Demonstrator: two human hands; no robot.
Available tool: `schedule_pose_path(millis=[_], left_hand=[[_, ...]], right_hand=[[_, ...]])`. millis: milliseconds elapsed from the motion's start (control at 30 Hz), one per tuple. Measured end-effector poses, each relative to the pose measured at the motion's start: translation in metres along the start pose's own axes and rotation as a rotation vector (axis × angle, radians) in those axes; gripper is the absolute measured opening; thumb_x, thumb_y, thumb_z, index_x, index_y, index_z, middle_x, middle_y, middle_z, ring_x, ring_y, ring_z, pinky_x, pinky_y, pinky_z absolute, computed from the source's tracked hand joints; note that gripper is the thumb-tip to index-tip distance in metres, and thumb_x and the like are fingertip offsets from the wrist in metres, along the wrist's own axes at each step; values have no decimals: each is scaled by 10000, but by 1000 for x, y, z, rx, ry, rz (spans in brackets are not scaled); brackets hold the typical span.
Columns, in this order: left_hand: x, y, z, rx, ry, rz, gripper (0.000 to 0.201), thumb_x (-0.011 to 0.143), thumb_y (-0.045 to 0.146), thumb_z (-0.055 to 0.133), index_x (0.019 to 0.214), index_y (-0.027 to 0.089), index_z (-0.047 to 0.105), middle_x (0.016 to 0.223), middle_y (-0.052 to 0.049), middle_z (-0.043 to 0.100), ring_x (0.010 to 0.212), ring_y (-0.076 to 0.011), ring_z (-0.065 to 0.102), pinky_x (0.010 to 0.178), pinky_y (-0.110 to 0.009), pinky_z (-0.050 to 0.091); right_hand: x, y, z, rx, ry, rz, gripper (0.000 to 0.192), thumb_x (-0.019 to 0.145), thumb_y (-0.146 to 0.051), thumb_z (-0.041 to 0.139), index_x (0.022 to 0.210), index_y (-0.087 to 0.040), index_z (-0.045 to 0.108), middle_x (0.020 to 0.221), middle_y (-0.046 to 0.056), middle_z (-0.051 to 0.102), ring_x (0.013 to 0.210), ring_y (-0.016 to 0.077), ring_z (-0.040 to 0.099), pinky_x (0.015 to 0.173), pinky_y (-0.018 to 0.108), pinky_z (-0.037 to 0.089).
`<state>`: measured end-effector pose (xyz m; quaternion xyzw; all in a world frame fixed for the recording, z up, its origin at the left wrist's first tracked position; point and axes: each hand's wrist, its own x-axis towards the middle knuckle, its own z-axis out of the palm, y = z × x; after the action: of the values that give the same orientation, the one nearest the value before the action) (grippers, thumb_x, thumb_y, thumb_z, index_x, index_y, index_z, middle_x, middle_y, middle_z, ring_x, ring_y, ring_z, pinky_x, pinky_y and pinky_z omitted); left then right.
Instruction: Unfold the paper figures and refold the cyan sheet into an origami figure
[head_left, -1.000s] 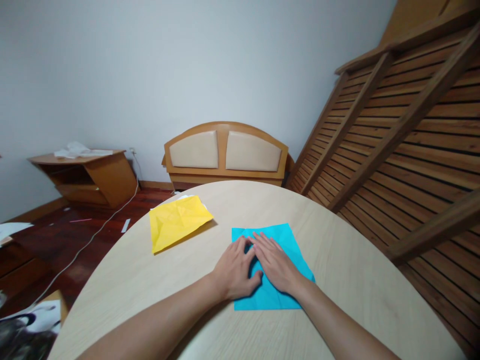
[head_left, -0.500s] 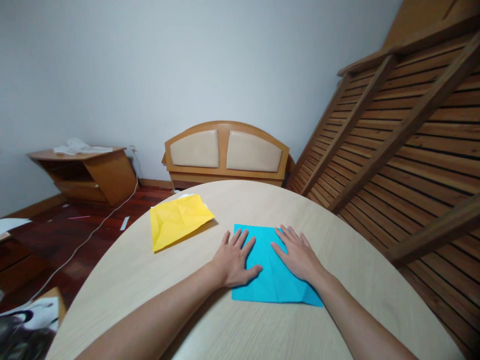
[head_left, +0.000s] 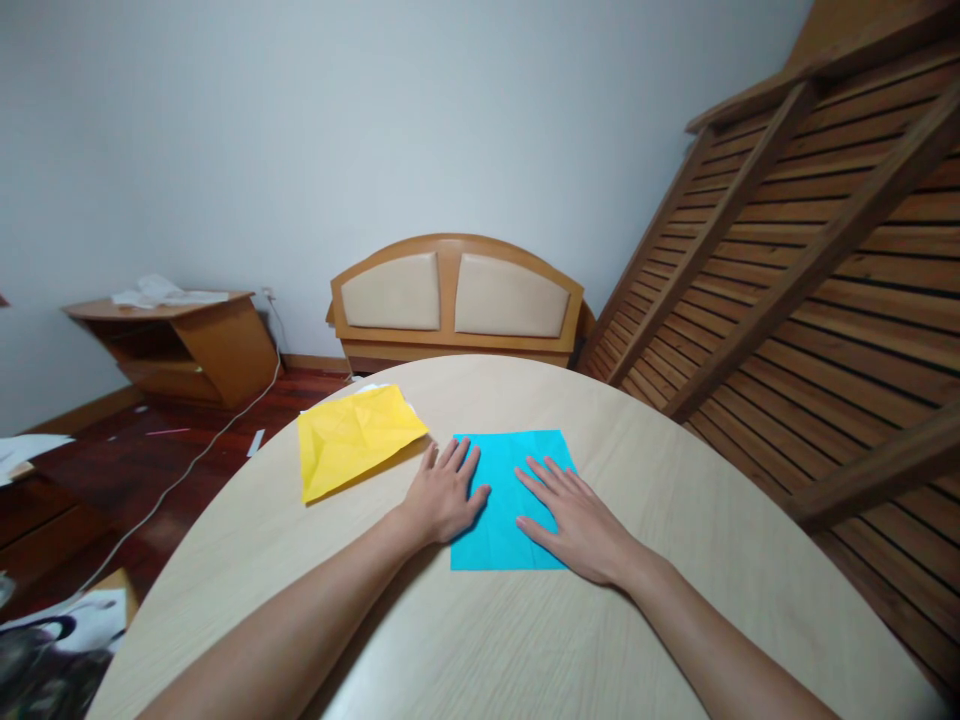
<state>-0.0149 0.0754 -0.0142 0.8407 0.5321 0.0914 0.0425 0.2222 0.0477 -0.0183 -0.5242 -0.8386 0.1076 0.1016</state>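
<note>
A blue sheet of paper (head_left: 501, 500) with faint creases lies flat on the round wooden table (head_left: 480, 640). My left hand (head_left: 444, 494) rests over its left edge, fingers spread and pointing away from me. On the right side of the sheet lies my right hand (head_left: 576, 515), palm down with the fingers apart, hiding the lower right corner. Neither hand grips anything. To the left of my left hand sits a creased yellow sheet of paper (head_left: 360, 440), with a bit of white paper showing behind its far edge.
Past the table stands a headboard (head_left: 446, 290) with two cream panels. A slatted wooden bed frame (head_left: 795, 260) leans along the right. At the left are a low wooden cabinet (head_left: 232, 350) with papers on it and a white cable (head_left: 180, 480) on the floor.
The blue sheet has shifted a little left and away from me, and now lies squarer and flatter. My left hand moved left with it; my right hand slid slightly inward.
</note>
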Motion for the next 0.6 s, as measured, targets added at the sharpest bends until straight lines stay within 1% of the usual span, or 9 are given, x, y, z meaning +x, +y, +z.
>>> schedule_pose_path(millis=[67, 133, 200, 267, 333, 400, 467, 533, 600], left_hand=[[-1, 2, -3, -16, 74, -7, 634, 972, 438, 424, 1504, 98, 376, 1589, -203, 319, 1487, -358, 266, 1202, -594, 168], [-3, 6, -6, -56, 127, 97, 612, 959, 393, 464, 1508, 137, 376, 1600, -171, 318, 1488, -333, 274, 1213, -554, 185], [-6, 8, -7, -114, 92, 249, 617, 971, 433, 464, 1529, 195, 354, 1618, -134, 291, 1490, -303, 280, 1210, -505, 231], [-8, 10, -6, -141, -6, 319, 656, 978, 530, 436, 1551, 234, 314, 1626, -125, 264, 1495, -312, 264, 1195, -515, 258], [-9, 9, -3, -118, -77, 289, 715, 962, 625, 407, 1561, 253, 292, 1633, -129, 224, 1507, -352, 200, 1189, -566, 231], [-9, 7, -2, -81, -104, 223, 779, 939, 686, 390, 1564, 233, 285, 1638, -147, 178, 1511, -383, 142, 1187, -585, 204], [-8, 6, -2, -56, -109, 185, 816, 932, 706, 377, 1567, 204, 276, 1637, -164, 156, 1512, -386, 123, 1191, -574, 195], [-7, 5, -3, -45, -108, 182, 817, 933, 710, 367, 1569, 205, 269, 1636, -162, 159, 1514, -376, 126, 1194, -573, 183], [-7, 6, -4, -39, -104, 182, 815, 930, 718, 361, 1568, 219, 272, 1636, -157, 160, 1514, -374, 128, 1193, -588, 171]], right_hand=[[1, 1, 1, -14, 11, 22, 745, 924, -711, 420, 1540, -297, 360, 1638, 44, 252, 1520, 322, 157, 1223, 547, 171], [2, 0, 2, -20, 20, 40, 747, 923, -714, 416, 1539, -294, 364, 1635, 45, 263, 1521, 333, 149, 1221, 551, 177], [2, -1, 4, -18, 25, 48, 753, 923, -719, 410, 1542, -293, 358, 1635, 45, 267, 1522, 337, 138, 1221, 557, 173], [2, -1, 4, -16, 19, 45, 761, 921, -725, 404, 1546, -295, 348, 1638, 43, 258, 1523, 337, 128, 1223, 558, 166], [2, 2, 2, -19, 2, 43, 777, 915, -735, 399, 1552, -295, 330, 1643, 40, 240, 1524, 335, 121, 1224, 553, 165], [2, 8, 0, -29, -17, 55, 809, 903, -752, 399, 1560, -288, 308, 1649, 44, 214, 1524, 333, 121, 1224, 546, 172], [1, 16, -3, -41, -17, 91, 832, 896, -762, 396, 1564, -276, 296, 1651, 53, 203, 1523, 333, 125, 1221, 557, 170], [1, 22, -5, -51, 7, 126, 823, 902, -751, 398, 1559, -263, 314, 1642, 67, 234, 1520, 338, 146, 1215, 587, 156], [0, 25, -8, -62, 60, 117, 777, 914, -713, 423, 1536, -252, 374, 1616, 84, 310, 1514, 343, 176, 1210, 614, 128]])
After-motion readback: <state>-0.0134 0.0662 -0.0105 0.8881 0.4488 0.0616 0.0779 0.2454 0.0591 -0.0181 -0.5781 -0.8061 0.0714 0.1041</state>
